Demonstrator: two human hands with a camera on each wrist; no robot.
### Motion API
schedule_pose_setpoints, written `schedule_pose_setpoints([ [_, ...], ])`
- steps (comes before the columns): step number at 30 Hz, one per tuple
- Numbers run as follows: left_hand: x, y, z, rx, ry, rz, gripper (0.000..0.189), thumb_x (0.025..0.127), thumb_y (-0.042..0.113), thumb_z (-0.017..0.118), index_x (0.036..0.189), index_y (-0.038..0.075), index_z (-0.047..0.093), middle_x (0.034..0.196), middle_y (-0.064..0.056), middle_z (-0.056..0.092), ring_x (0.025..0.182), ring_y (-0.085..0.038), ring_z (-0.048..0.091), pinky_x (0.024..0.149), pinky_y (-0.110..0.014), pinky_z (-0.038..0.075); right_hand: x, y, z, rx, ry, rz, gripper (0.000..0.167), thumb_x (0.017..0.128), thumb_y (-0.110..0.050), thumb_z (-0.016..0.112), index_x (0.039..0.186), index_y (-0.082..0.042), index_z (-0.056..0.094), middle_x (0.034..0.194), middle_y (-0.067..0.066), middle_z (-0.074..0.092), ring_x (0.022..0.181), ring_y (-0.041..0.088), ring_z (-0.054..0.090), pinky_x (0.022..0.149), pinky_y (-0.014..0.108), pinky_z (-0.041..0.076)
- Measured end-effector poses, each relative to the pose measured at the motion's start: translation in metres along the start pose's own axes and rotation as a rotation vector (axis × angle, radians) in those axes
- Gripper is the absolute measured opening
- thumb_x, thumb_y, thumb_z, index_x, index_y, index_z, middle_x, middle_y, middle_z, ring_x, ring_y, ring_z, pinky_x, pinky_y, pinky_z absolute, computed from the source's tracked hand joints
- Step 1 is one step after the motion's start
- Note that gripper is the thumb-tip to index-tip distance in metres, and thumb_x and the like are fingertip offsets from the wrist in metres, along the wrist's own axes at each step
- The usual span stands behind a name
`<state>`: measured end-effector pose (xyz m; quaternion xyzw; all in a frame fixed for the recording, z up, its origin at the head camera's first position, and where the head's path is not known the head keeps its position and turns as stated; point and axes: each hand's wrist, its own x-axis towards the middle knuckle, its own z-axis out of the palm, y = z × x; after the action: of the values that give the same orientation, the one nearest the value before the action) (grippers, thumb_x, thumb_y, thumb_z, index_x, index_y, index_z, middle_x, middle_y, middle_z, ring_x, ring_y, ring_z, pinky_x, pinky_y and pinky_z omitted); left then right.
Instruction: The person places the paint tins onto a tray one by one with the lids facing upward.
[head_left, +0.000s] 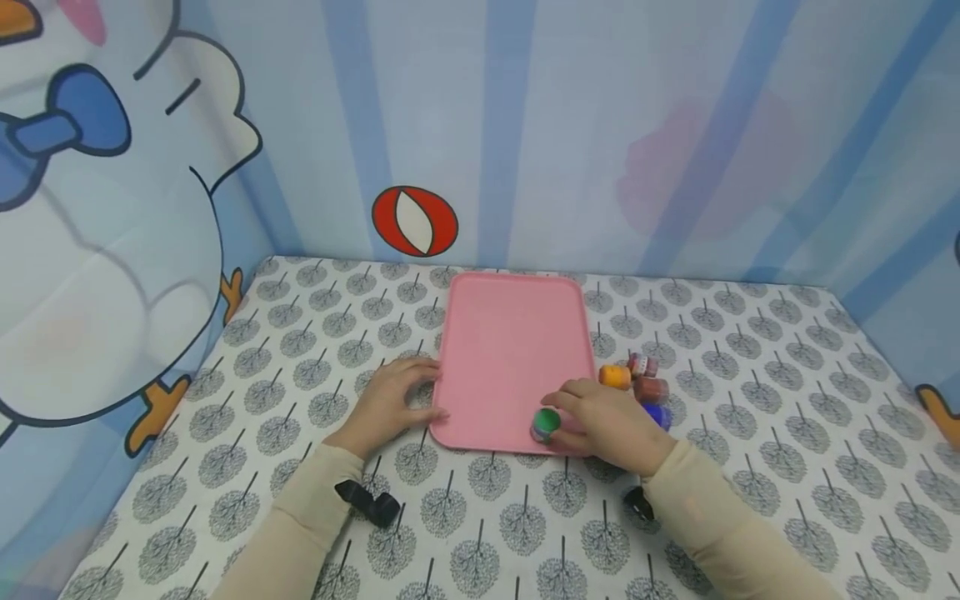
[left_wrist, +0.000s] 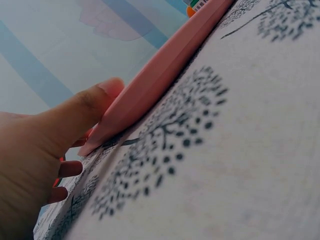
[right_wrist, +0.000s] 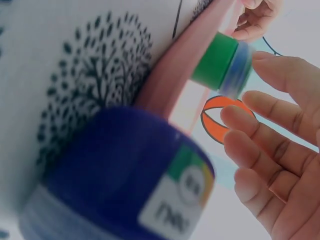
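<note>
My right hand (head_left: 611, 421) bends round a small jar with a green end (head_left: 550, 421) at the front right corner of a pink tray (head_left: 513, 333). In the right wrist view the thumb and index fingertips are at the blue-labelled end of the jar (right_wrist: 217, 62), while the other fingers (right_wrist: 250, 150) curl loosely below. My left hand (head_left: 386, 404) rests at the tray's left edge. The left wrist view shows its thumb (left_wrist: 107, 92) against the tray's rim (left_wrist: 145, 90), the other fingers partly hidden behind.
Right of the tray stand an orange jar (head_left: 615, 377), a red-brown jar (head_left: 651, 390), a pinkish striped jar (head_left: 642, 364) and a blue jar (right_wrist: 135, 165), close to my right wrist. A tree-patterned cloth (head_left: 480, 517) covers the table. Behind hangs a striped curtain (head_left: 577, 125).
</note>
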<state>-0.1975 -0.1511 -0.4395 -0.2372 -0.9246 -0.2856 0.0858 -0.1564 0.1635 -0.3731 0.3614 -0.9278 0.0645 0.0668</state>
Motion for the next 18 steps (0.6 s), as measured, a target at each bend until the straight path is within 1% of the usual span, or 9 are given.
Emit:
schedule_pose_setpoints([
  [4,-0.001,-0.001,0.000,0.001,0.011,0.008,0.062,0.070,0.039,0.082,0.121,0.009,0.064,0.134,-0.009,0.059,0.129,-0.031,0.050,0.112,-0.054,0.035,-0.003,0.001,-0.003,-0.003,0.007,0.023,0.039,0.082,-0.031,0.074,0.115,-0.011,0.067,0.104,0.001,0.067,0.094,0.017,0.065,0.081,0.030,0.058],
  [9,-0.002,-0.002,0.001,0.018,0.012,0.009,0.060,0.071,0.039,0.082,0.120,0.010,0.064,0.134,-0.008,0.059,0.128,-0.030,0.051,0.111,-0.054,0.037,-0.009,0.006,-0.005,0.001,0.016,0.042,0.039,0.081,-0.031,0.075,0.114,-0.010,0.067,0.104,0.002,0.067,0.095,0.017,0.066,0.082,0.030,0.058],
  [15,-0.001,0.000,0.001,0.017,0.017,0.016,0.060,0.070,0.038,0.082,0.120,0.010,0.064,0.133,-0.009,0.060,0.128,-0.030,0.052,0.110,-0.053,0.038,-0.017,0.012,-0.008,-0.012,0.030,0.033,0.037,0.079,-0.024,0.077,0.111,-0.009,0.067,0.105,0.003,0.068,0.097,0.018,0.065,0.086,0.032,0.057],
  [16,0.000,0.000,0.001,0.017,0.017,0.017,0.060,0.070,0.038,0.082,0.119,0.010,0.065,0.133,-0.009,0.060,0.128,-0.030,0.052,0.110,-0.053,0.038,-0.018,0.013,-0.008,-0.012,0.035,0.034,0.037,0.078,-0.024,0.078,0.110,-0.009,0.068,0.105,0.003,0.068,0.097,0.018,0.065,0.086,0.032,0.057],
  [18,0.000,0.001,0.001,0.018,0.018,0.021,0.060,0.070,0.039,0.083,0.119,0.010,0.065,0.133,-0.009,0.060,0.127,-0.030,0.052,0.110,-0.053,0.038,-0.021,0.014,-0.010,-0.015,0.049,0.042,0.035,0.078,-0.023,0.078,0.108,-0.009,0.068,0.102,0.003,0.069,0.091,0.016,0.065,0.082,0.031,0.058],
])
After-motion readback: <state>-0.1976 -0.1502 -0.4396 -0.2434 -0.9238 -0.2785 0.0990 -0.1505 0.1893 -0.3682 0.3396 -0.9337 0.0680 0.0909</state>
